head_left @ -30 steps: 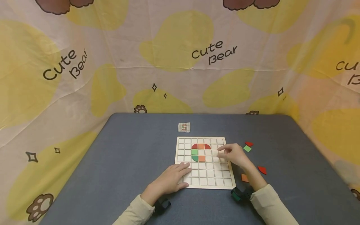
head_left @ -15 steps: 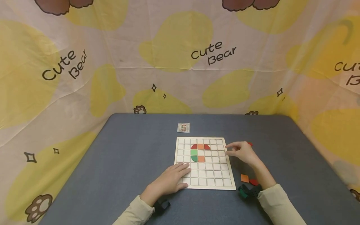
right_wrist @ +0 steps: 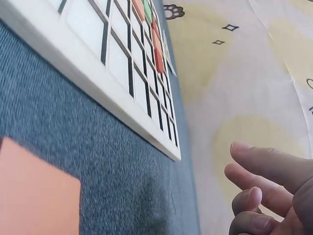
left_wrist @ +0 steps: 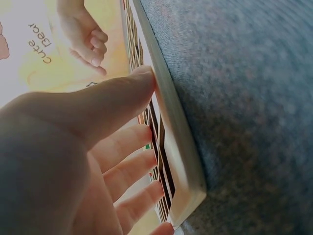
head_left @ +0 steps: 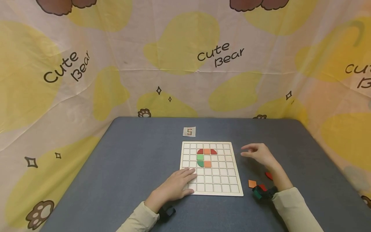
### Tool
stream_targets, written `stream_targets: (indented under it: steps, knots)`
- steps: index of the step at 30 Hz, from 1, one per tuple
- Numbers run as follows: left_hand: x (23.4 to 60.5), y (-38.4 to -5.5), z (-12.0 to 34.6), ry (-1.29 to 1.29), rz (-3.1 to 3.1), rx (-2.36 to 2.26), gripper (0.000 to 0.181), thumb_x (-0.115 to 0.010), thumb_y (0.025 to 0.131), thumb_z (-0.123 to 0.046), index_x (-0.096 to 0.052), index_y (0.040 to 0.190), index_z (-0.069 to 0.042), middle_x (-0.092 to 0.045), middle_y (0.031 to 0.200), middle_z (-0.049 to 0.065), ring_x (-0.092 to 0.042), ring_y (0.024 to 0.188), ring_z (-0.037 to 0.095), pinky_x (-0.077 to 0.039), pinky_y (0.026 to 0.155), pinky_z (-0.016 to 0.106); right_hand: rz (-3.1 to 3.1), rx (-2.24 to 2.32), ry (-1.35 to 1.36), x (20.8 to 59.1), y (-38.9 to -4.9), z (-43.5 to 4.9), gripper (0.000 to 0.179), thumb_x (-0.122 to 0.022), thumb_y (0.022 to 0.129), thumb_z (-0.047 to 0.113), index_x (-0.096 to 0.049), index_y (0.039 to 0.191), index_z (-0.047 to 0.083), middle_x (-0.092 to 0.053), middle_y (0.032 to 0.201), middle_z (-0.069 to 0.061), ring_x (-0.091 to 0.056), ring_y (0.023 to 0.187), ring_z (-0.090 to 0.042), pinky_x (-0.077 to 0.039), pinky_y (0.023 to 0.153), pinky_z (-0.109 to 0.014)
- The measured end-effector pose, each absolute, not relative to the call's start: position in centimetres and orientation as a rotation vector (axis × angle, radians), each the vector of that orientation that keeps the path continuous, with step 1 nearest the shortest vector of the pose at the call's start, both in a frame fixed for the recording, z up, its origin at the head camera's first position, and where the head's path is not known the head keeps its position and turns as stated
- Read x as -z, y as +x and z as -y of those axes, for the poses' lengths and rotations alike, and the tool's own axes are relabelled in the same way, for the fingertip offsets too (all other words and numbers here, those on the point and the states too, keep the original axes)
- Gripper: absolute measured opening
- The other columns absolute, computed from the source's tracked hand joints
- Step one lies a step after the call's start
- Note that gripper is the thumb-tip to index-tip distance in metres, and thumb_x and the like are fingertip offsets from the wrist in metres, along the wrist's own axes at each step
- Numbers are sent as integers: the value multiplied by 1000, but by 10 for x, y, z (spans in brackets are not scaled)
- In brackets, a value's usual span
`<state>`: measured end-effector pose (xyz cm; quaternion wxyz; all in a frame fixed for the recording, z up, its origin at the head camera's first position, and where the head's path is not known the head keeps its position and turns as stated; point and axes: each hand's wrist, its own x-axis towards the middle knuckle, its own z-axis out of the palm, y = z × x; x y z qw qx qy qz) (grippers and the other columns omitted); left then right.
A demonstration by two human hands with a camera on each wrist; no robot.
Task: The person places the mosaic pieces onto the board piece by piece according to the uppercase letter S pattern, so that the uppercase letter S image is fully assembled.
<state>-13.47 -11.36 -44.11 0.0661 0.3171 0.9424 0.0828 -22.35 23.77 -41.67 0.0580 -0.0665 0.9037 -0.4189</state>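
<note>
A white grid board (head_left: 223, 178) lies on the table, bearing several coloured tiles in its upper half: two red rounded ones beside an orange square (head_left: 206, 151), a light green square (head_left: 200, 157), a dark green rounded tile (head_left: 200, 163) and another orange square (head_left: 207, 164). My left hand (head_left: 175, 183) rests on the board's near left corner, fingers stretched over the grid and thumb at the near edge. Right of the board hovers my right hand (head_left: 259, 154), thumb and index finger apart with nothing between them, the other fingers curled in the right wrist view.
A small card (head_left: 189, 131) printed with an S pattern lies beyond the board. Loose on the table at the right are an orange square tile (head_left: 252, 183) and two red tiles, one (head_left: 269, 175) partly behind the right forearm. A printed cloth (head_left: 179, 80) hangs behind the table.
My right hand has moved right, off the board, and now covers the spot where a red and a light green tile lay. The left hand has stayed in place.
</note>
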Motion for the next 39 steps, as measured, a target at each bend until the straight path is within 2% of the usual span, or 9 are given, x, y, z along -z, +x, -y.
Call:
stream_targets:
  steps: [4, 13, 18, 23, 30, 39]
  knots:
    - [441, -135, 114, 956, -2841, -252, 55, -62, 92, -36, -49, 141, -15, -46, 151, 4, -42, 141, 27, -39, 114, 45, -2738, 1276, -197, 418, -226, -244, 38, -72, 85, 18, -66, 114, -6, -48, 66, 5, -41, 62, -6, -32, 56, -23]
    - [440, -134, 113, 961, -2842, -265, 55, -62, 92, -36, -49, 141, -14, -46, 151, 5, -42, 141, 28, -39, 113, 45, -2734, 1197, -163, 418, -234, -262, 42, -71, 87, 21, -64, 117, -7, -50, 68, 6, -45, 64, -6, -39, 58, -21]
    - [440, -134, 113, 966, -2848, -252, 56, -62, 92, -37, -50, 141, -15, -46, 151, 4, -42, 141, 27, -39, 113, 44, -2735, 1181, -177, 416, -240, -273, 43, -71, 86, 20, -63, 117, -9, -53, 69, 4, -44, 64, -5, -38, 56, -21]
    - [439, -135, 113, 965, -2846, -253, 55, -62, 92, -36, -49, 141, -15, -46, 151, 4, -42, 142, 27, -39, 113, 45, -2760, 1161, -181, 418, -247, -285, 42, -70, 87, 20, -63, 118, -8, -50, 67, 6, -42, 60, -4, -35, 55, -22]
    - [439, -135, 113, 961, -2838, -259, 55, -62, 92, -36, -50, 141, -14, -46, 151, 5, -42, 141, 27, -39, 113, 45, -2733, 1142, -144, 424, -254, -295, 46, -69, 88, 21, -61, 121, -9, -50, 71, 7, -45, 65, -5, -41, 58, -22]
    - [441, -135, 113, 940, -2841, -240, 55, -61, 92, -38, -49, 141, -16, -46, 152, 3, -41, 142, 27, -38, 114, 44, -2711, 1098, -129, 433, -263, -305, 44, -67, 87, 15, -59, 122, -10, -49, 71, 7, -43, 62, -5, -39, 57, -23]
